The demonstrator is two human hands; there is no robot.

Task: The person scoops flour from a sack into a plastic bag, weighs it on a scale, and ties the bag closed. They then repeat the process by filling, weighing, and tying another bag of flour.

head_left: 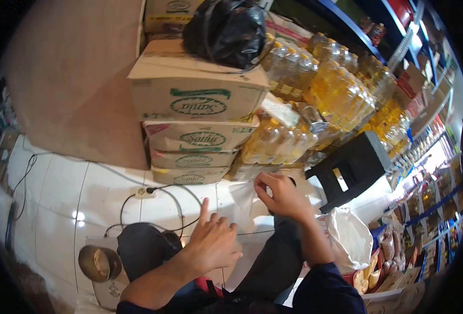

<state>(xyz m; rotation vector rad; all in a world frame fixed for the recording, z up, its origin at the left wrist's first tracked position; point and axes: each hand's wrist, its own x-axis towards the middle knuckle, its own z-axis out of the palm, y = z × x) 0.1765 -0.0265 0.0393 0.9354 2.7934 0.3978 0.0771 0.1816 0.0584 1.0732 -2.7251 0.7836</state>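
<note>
My right hand (283,194) is raised over my knee, its thumb and forefinger curled together. From this pinch hangs what looks like a thin clear plastic bag (245,198), hard to make out against the white tiles. My left hand (213,242) is lower and to the left, back upward, with the forefinger stretched out and the other fingers loosely bent apart. Nothing shows in it. By my left knee, a round dark bowl (91,263) with something light brown inside rests on a pale flat base (108,299).
Stacked cardboard cartons (197,99) stand ahead, topped by a black plastic bag (226,34). Packs of yellow oil bottles (341,91) are piled beside them. A black stool (349,170) and a white sack (349,238) stand right. A power strip (145,193) and cables lie on the floor.
</note>
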